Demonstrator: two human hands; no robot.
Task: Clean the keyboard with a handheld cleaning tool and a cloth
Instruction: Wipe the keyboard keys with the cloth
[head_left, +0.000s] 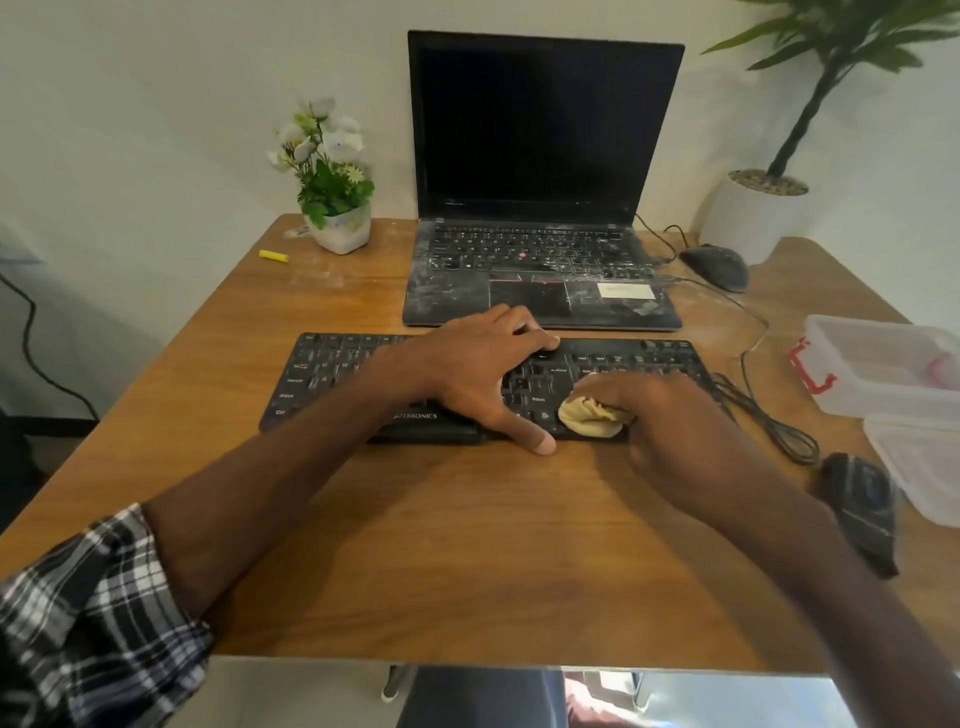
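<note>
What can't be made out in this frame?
Head view only:
- keyboard middle keys: covered by the left hand.
- cloth: mostly under the blurred right hand.
- dark handheld tool, right: motion-blurred, type unclear.
- pink item in plastic container: cut off by right edge.

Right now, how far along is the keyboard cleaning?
Likely done: the dark handheld tool lies on the table, unheld, and the left keys of the keyboard look dust-free. In hand: the left hand steadies the keyboard while the right hand presses a bunched cloth onto its right-hand keys. Left: probably the far right end.
</note>
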